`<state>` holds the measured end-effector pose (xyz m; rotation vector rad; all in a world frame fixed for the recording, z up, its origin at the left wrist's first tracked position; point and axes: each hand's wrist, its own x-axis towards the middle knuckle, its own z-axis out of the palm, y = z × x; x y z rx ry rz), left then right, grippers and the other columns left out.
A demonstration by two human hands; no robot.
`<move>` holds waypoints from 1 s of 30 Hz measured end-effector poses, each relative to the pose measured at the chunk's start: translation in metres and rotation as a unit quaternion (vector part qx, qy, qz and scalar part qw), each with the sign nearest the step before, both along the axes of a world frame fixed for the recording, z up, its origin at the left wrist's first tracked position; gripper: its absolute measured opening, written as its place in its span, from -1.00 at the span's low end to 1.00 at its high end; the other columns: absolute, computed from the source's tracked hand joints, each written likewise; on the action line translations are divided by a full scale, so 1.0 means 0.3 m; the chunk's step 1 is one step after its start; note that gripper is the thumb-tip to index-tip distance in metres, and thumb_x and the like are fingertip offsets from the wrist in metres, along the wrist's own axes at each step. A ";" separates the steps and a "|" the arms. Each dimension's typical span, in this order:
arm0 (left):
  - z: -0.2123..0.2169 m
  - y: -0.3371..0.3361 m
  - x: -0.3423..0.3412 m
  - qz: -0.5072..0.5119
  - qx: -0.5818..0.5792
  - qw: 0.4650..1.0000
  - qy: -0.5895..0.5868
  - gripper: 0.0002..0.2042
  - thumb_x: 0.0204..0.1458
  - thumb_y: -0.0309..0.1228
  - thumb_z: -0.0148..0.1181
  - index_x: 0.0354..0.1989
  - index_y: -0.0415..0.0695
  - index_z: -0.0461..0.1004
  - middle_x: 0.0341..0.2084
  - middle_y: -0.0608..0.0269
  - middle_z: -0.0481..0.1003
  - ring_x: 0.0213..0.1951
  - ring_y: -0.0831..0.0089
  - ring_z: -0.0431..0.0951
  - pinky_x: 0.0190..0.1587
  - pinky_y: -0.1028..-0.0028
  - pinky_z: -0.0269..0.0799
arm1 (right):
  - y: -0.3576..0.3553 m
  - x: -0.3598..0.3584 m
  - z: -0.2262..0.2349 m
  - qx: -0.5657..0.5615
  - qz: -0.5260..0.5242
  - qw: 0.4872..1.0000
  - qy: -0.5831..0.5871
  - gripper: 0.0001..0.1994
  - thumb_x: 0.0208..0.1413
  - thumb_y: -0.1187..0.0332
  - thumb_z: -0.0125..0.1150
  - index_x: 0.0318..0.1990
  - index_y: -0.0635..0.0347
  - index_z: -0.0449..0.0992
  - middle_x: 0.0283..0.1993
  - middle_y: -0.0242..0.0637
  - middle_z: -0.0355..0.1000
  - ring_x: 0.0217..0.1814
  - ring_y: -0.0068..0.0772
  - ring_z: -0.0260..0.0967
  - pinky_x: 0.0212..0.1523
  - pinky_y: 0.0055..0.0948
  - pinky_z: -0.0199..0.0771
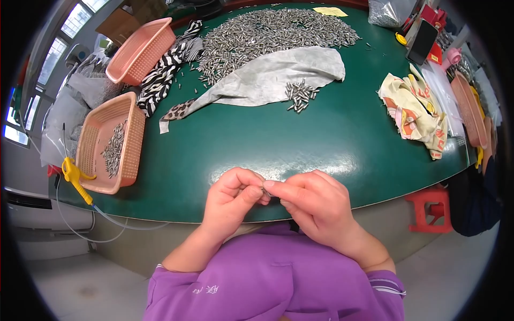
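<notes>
- Far left: pale plastic bags (64, 120) heaped past the baskets.
- Yellow air gun (75, 176) at the left edge of the green bench (198, 155), thin hose trailing off it. Overlaps the nearer basket from where I look; can't tell whether they touch.
- Nearer pink basket (134, 155): loose scatter of silvery metal pieces (113, 150) on its floor.
- Farther pink basket (152, 51) behind it, tilted.
- Zebra-striped cloth (160, 80) just right of both baskets.
- Left hand (231, 193) near the front edge, over the bench: thumb and forefinger pinched, other fingers curled in. Has the small metal part (266, 190) at the fingertips, mostly hidden by them.
- Grey-white cloth (257, 80) spread mid-bench, spotted end pointing left.
- Large pile (267, 29) of similar silvery pieces behind it, reaching far back.
- Small heap (301, 97) of pieces at the cloth's near right edge, partly on bare green.
- Right hand (319, 200) facing the left, its thumb and forefinger closed in on the same part; both hands meet there.
- Patterned yellow cloth (407, 107) crumpled at right.
- Dark phone (422, 41) propped upright behind it.
- Red stool (431, 211) on the floor, below the bench's right side.
</notes>
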<state>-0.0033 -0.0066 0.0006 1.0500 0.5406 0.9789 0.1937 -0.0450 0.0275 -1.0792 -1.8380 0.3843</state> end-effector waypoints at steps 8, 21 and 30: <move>0.013 0.000 -0.002 -0.036 0.008 0.999 0.031 -0.93 0.25 -0.48 0.09 -0.22 -0.22 0.42 -0.32 0.26 0.50 -0.27 0.55 0.50 -0.16 0.53 0.47 | 0.012 -0.006 -0.026 0.083 -0.102 0.979 -0.154 -0.60 -0.06 0.36 0.22 0.01 -0.24 0.60 -0.27 -0.43 0.39 -0.33 -0.37 0.38 -0.33 -0.38 0.38; 0.007 0.017 -0.004 -0.050 0.004 0.998 -0.036 -0.89 0.25 -0.41 0.10 -0.24 -0.20 0.45 -0.32 0.17 0.51 -0.26 0.44 0.51 -0.16 0.46 0.46 | 0.033 0.020 -0.032 0.095 -0.164 0.976 -0.104 -0.50 -0.24 0.41 0.37 0.01 -0.05 0.57 -0.32 -0.40 0.33 -0.36 -0.34 0.33 -0.40 -0.38 0.32; 0.002 0.016 -0.008 -0.030 -0.003 0.998 -0.051 -0.91 0.25 -0.42 0.11 -0.21 -0.18 0.43 -0.30 0.14 0.50 -0.26 0.44 0.50 -0.17 0.47 0.45 | 0.030 0.013 -0.033 0.042 -0.124 0.981 -0.141 -0.75 -0.22 0.41 0.38 -0.33 0.04 0.47 -0.48 -0.42 0.31 -0.43 -0.35 0.34 -0.45 -0.36 0.31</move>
